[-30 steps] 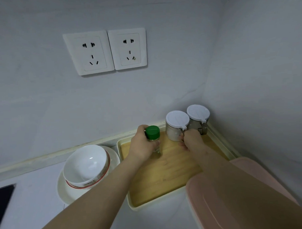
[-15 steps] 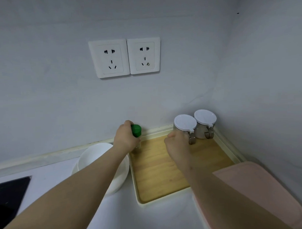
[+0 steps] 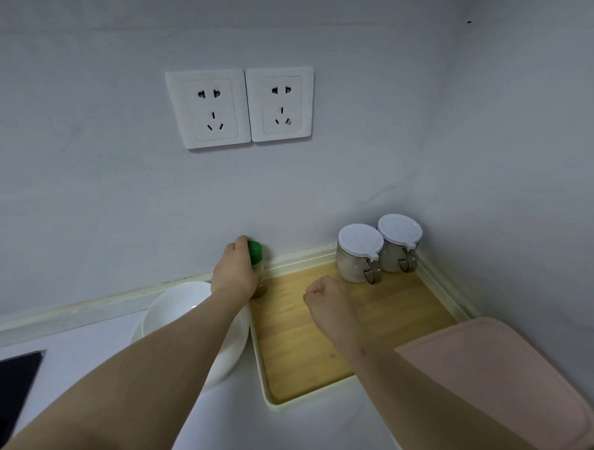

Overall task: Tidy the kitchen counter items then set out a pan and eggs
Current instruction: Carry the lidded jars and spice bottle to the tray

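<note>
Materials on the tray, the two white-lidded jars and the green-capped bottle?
Tray: wood or bamboo look, matte, visible grain; cream rim, probably plastic. Left jar and right jar: clear glossy bodies, glass likely; matte white lids look plastic; shiny grey clasps, likely metal. Green-capped bottle: glossy green cap, probably plastic; clear body, glass or plastic unclear, mostly hidden by the left hand.
</note>
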Motion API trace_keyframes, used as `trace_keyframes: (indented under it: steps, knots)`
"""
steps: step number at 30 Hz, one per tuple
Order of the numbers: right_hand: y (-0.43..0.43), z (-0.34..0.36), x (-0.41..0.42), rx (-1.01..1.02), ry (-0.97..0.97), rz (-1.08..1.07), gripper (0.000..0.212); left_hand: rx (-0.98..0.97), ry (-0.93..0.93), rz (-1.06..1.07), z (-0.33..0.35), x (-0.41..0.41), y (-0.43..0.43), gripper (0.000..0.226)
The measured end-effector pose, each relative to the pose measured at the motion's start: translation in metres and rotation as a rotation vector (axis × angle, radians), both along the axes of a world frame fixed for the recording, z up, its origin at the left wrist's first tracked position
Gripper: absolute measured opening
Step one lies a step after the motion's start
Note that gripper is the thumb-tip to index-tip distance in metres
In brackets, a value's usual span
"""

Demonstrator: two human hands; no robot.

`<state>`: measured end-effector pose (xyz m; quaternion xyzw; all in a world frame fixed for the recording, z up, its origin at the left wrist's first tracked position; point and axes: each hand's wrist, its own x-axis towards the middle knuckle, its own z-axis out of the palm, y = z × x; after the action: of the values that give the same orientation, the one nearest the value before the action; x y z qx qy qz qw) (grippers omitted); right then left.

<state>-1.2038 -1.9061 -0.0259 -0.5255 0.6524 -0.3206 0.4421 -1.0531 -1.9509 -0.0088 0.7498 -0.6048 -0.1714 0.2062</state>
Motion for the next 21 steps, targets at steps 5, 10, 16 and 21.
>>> trace_keyframes:
  steps: [5, 10, 16, 21]
  knots:
    - [0.001, 0.007, 0.003, 0.000, -0.011, -0.006, 0.009, -0.009, -0.039, -0.016, -0.003, -0.001, 0.000, 0.049]
    - [0.007, 0.023, 0.007, -0.005, -0.036, -0.015, 0.009, -0.029, -0.002, -0.009, 0.008, -0.002, 0.012, 0.064]
    - [0.034, 0.061, 0.036, -0.094, -0.066, 0.001, 0.007, -0.231, 0.220, 0.040, 0.056, 0.014, 0.063, 0.052]
    - [0.073, 0.092, 0.087, -0.138, -0.145, 0.078, 0.007, -0.265, 0.533, 0.122, 0.088, 0.056, 0.138, 0.031]
